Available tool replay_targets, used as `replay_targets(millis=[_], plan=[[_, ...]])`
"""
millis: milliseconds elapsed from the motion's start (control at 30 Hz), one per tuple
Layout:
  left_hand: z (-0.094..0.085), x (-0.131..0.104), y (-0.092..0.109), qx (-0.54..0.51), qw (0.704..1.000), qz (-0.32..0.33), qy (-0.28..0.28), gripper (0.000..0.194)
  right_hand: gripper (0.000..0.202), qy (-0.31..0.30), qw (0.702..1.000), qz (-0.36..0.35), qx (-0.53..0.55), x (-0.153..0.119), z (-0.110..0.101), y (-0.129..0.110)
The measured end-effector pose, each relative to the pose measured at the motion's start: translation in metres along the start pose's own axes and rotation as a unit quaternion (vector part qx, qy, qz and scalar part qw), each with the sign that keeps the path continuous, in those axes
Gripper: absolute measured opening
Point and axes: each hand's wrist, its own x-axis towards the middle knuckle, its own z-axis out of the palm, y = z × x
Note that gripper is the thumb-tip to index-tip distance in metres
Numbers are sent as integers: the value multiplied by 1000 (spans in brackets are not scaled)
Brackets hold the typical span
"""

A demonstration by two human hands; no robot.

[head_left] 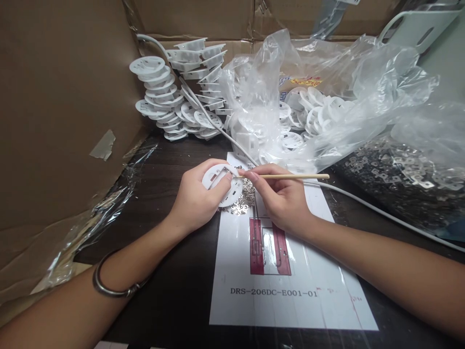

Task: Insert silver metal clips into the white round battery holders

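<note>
- Step, my read: stick work at the disc's edge.
- Left hand [194, 196] grip: clamped on white disc [231, 196], above sheet [227, 308].
- Right hand [286, 201] grip: pinching thin stick [298, 176], tip at disc.
- Next move calls for steady disc, fine tip control.
- Sheet reads "DRS-206DC-E001-01"; coloured print [305, 81] behind plastic illegible.

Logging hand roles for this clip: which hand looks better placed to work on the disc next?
Probably the right hand: it holds the stick, one end at the edge of the disc. The left hand is occupied, gripping the disc.
</note>
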Motion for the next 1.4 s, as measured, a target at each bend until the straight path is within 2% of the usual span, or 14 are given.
replay_targets(millis=[467,633,733,967,1400], plan=[[-2,-2,3,-10,1000,5,-11,13,8,20,999,-17,20,-1,0,-1],[-1,-3,4,-20,998,26,-52,16,11,16,998,-45,38,-1,1,0],[-2,-4,4,-16,997,36,-69,18,10,10,998,-36,42,0,0,-1],[-2,-4,2,1,997,31,-71,20,10,8,1000,5,27,-2,1,-1],[-2,-5,2,17,996,40,-83,19,10,11,999,30,24,2,1,-4]])
